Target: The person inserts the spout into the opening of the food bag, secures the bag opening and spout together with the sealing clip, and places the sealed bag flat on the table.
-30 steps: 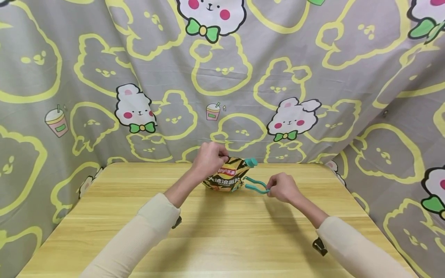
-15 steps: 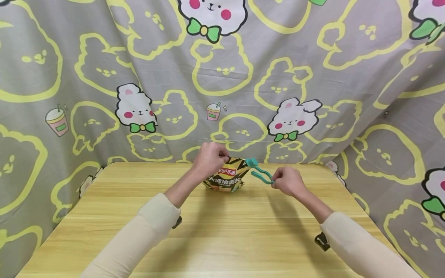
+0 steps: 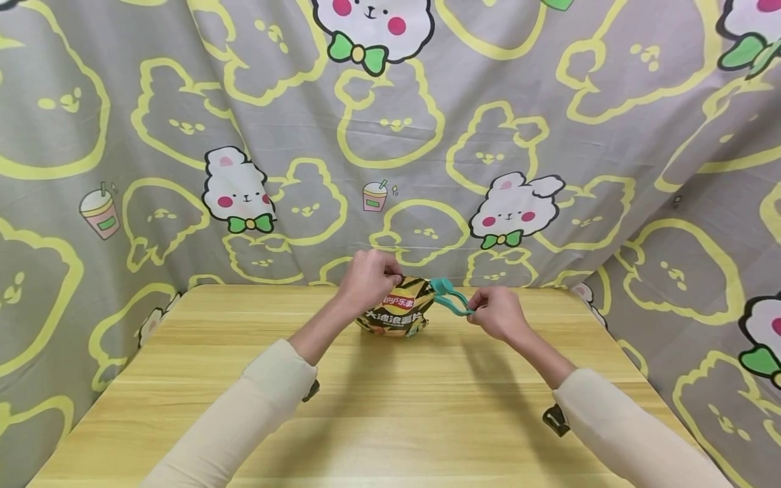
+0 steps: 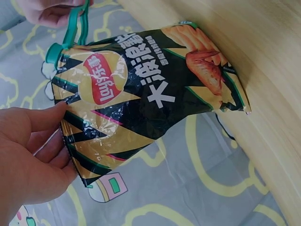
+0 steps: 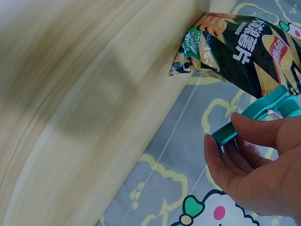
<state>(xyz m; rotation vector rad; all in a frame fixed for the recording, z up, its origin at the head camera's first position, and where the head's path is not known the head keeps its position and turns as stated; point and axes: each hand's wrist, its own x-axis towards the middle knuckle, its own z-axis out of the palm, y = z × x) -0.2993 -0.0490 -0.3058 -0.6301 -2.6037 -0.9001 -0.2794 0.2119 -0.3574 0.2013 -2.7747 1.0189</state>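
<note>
A black and gold Lay's chip bag [image 3: 390, 324] stands on the table, its printed front showing. My left hand [image 3: 369, 278] pinches the bag's top edge between thumb and fingers, seen closely in the left wrist view. At the top right corner of the bag sits a teal cap-like piece [image 3: 441, 286]. My right hand [image 3: 499, 315] pinches the joined end of a two-armed teal clip [image 5: 256, 112]. The clip's arms reach to the teal piece and bag corner. Whether they grip it cannot be told, as the parts overlap.
The wooden table [image 3: 390, 420] spreads in front of the bag toward me. A grey curtain [image 3: 293, 135] with yellow outlines and rabbit faces hangs close behind the bag and along both sides.
The clip in my right hand has risen, gone right, then shifted left until its arms meet the teal piece at the bag corner. My left hand and the bag have stayed put.
</note>
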